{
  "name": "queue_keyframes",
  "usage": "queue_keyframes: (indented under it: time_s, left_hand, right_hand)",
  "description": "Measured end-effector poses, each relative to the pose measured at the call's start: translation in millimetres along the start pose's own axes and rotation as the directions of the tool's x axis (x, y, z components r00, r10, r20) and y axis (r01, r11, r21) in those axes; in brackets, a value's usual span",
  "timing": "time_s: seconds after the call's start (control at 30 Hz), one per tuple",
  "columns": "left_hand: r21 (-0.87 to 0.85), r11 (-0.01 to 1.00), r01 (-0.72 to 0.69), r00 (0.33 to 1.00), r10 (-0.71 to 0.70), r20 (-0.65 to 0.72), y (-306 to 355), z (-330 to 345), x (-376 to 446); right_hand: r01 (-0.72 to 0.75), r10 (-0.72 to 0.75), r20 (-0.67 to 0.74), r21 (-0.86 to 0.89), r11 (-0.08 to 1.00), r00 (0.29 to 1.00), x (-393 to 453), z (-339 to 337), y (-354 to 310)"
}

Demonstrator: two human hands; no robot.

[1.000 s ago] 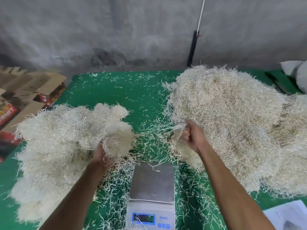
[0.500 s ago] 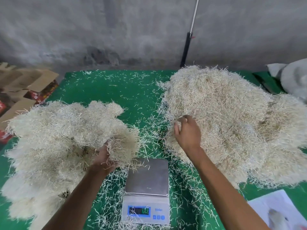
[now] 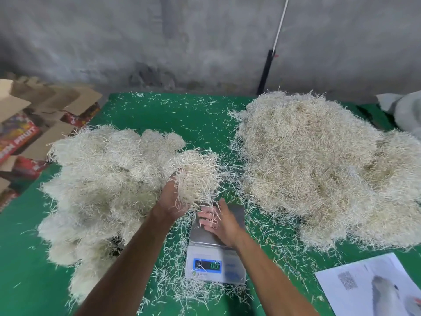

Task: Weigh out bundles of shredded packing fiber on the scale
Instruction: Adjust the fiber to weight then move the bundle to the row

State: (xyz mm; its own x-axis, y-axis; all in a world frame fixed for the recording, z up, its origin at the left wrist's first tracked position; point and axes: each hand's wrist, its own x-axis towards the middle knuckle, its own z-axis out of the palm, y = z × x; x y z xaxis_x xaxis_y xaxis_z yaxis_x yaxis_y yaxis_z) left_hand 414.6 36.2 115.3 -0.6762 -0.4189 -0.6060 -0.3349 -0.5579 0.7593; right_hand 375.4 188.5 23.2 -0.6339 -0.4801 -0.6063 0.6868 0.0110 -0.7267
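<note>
Head view, one entry: weighing station on green table cover (image 3: 186, 115).

Digital scale (image 3: 216, 249): steel platform bare of fiber, display lit (digits too blurred to read).

Left hand (image 3: 172, 201): fingers curled round a bundle of shredded packing fiber (image 3: 196, 176), held in the air just beyond and left of the scale's platform; not yet on it.

Right hand (image 3: 218, 222): fingers straight, flat over the platform, a few loose strands across them; holding nothing.

Left pile (image 3: 102, 185): lumpy clumps, likely the portions already weighed (a judgement from their bundled look).

Right pile (image 3: 319, 169): large loose heap, likely stock still to be portioned.

Progress: well under way, with much loose fiber left; the bundle in hand awaits weighing.

Sundries: printed sheet (image 3: 373, 286) at near right, cardboard cartons (image 3: 27, 133) off the left edge.
</note>
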Motion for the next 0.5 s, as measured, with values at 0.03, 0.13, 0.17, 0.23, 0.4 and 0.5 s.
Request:
queue_keyframes:
  time_s: [0.03,0.13,0.17,0.23,0.4,0.5]
  left_hand:
    - [0.083,0.996,0.016,1.000,-0.018,0.023,-6,-6,11]
    - [0.261,0.965,-0.026,0.997,0.006,0.078,-22,-16,20]
    - [0.420,0.904,-0.076,0.995,0.042,0.090,-32,-21,27]
    - [0.613,0.785,-0.091,0.995,0.089,0.034,-46,-20,22]
    - [0.570,0.804,-0.168,0.986,0.125,0.114,-59,-26,25]
    - [0.492,0.843,-0.218,0.976,0.179,0.126,-69,-38,26]
  right_hand:
    - [-0.047,0.042,0.034,0.162,0.986,0.999,-3,2,-1]
    - [-0.096,0.069,0.075,0.460,0.883,0.995,-15,8,-19]
    - [-0.046,0.033,0.042,0.354,0.934,0.999,-19,9,-27]
    - [0.051,-0.055,-0.038,-0.093,0.994,0.998,-26,12,-40]
    - [0.252,-0.346,-0.091,-0.518,0.817,0.934,-15,4,-47]
    - [0.254,-0.560,-0.176,-0.755,0.604,0.810,-9,-7,-51]
